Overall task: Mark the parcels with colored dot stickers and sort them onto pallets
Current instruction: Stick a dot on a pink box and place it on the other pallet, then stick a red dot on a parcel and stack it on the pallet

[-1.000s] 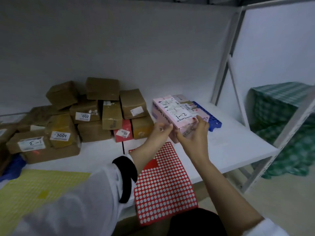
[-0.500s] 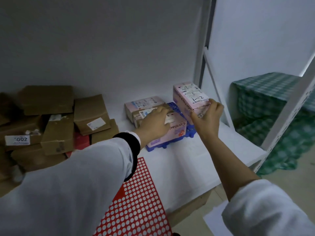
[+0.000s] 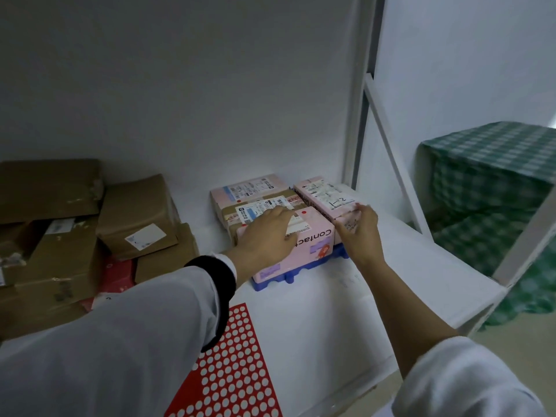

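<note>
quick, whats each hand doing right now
left hand: open, lying flat on the pink Contact box
right hand: open, fingertips touching the near end of the parcel marked 1-2

Desk [image 3: 391, 266]: we see a white top, bare at the right.
Back middle: a blue pallet [image 3: 304, 270] sits on it.
Near edge: a red dot-sticker sheet [image 3: 234, 371] lies flat.
Left: we find brown parcels [image 3: 60, 266] piled, with a red parcel [image 3: 118, 273] low among them.
</note>
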